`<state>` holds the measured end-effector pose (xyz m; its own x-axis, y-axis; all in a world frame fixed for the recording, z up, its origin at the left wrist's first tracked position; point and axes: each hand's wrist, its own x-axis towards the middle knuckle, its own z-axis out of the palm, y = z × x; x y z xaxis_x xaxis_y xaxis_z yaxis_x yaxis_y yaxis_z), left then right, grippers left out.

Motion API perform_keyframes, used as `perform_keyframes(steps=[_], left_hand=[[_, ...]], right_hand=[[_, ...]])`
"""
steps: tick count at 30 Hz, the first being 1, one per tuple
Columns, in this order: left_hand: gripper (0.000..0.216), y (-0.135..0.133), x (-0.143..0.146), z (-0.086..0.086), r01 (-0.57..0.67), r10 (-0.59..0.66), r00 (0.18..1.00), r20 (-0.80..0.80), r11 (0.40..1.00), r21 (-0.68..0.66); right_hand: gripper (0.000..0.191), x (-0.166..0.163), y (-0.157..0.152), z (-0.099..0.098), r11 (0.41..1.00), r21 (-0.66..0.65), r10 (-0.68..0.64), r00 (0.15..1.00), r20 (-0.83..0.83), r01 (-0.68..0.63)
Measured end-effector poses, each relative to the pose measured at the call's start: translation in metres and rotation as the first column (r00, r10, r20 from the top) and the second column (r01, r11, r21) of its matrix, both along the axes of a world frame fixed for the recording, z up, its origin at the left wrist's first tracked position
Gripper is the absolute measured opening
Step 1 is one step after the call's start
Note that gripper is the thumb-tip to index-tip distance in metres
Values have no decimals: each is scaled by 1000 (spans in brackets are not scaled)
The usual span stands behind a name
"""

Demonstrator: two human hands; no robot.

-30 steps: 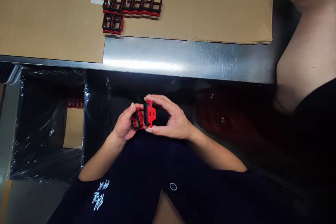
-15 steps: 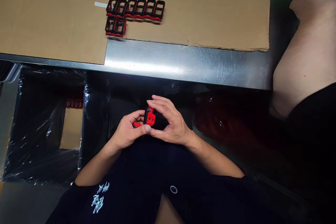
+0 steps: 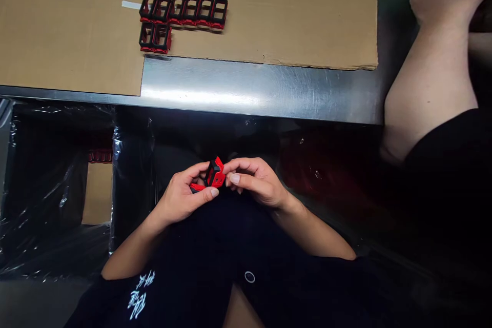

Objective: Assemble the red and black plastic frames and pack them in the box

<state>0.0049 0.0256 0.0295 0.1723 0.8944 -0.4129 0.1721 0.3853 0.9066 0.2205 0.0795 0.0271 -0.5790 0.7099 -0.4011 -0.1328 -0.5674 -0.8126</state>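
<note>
Carefully, the left hand [image 3: 180, 197] and right hand [image 3: 255, 182] pinch one red-black plastic frame [image 3: 214, 175], partly hidden by them, while eight more frames [image 3: 180, 20] lie at twelve o'clock on cardboard [image 3: 69, 25].

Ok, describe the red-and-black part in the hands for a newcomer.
Start at the steel table edge with the cardboard sheet on it. Below that edge, the left hand and right hand pinch a small red-and-black plastic frame between them. It is the only one held; eight similar frames sit in two rows on the cardboard.
</note>
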Motion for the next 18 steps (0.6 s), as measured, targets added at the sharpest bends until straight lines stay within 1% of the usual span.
perform_keyframes(steps=[2,3,6,8,11,15,18], left_hand=[[55,0,0,-1,-1,1,1000,-20,1000,10],[56,0,0,-1,2,-2,1000,-5,1000,-1],[61,-3,-1,-4,-14,24,994,103,995,-94],[67,-6,-2,-5,-41,61,989,135,988,-148],[71,-9,-2,-1,-67,82,992,94,986,-153],[71,-10,-1,7,-83,82,997,-14,992,-95],[69,-9,-1,10,-64,61,992,-106,998,-25]], right_hand=[[26,0,0,0,1000,-11,14,1000,-15,-14],[26,0,0,-1,1000,-21,16,1000,-18,-17],[27,-2,0,-5,997,-74,-11,1000,-7,10],[26,-4,0,-7,994,-109,-27,1000,-5,26],[24,-7,0,-9,988,-153,-34,999,-17,31],[25,-11,-1,-8,977,-209,-43,999,-19,38],[24,-12,0,-7,965,-261,-41,998,-46,28]])
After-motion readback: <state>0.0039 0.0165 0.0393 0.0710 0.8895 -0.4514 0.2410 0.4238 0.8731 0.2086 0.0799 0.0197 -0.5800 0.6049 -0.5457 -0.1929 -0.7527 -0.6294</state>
